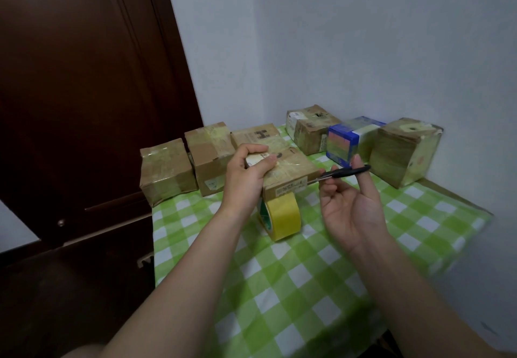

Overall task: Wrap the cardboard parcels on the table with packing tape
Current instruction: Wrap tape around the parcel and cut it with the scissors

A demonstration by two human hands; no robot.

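The counter [307,287], covered with a green checked cloth, carried a row of parcels [167,170] beyond both hands. The left hand [246,174] gripped a brown, tape-glossed parcel [291,171] above the yellow tape roll [284,216]. The right hand [349,206], palm up beside it, pinched black scissors [344,173], their tips at the parcel's corner.

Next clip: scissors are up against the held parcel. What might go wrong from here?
The tips of the scissors sit at the right edge of the parcel, so they may nick cardboard, not just tape.
Only the left hand grips the parcel, at one end; it could twist during the cut.
The tape roll stands on edge below and may roll away.
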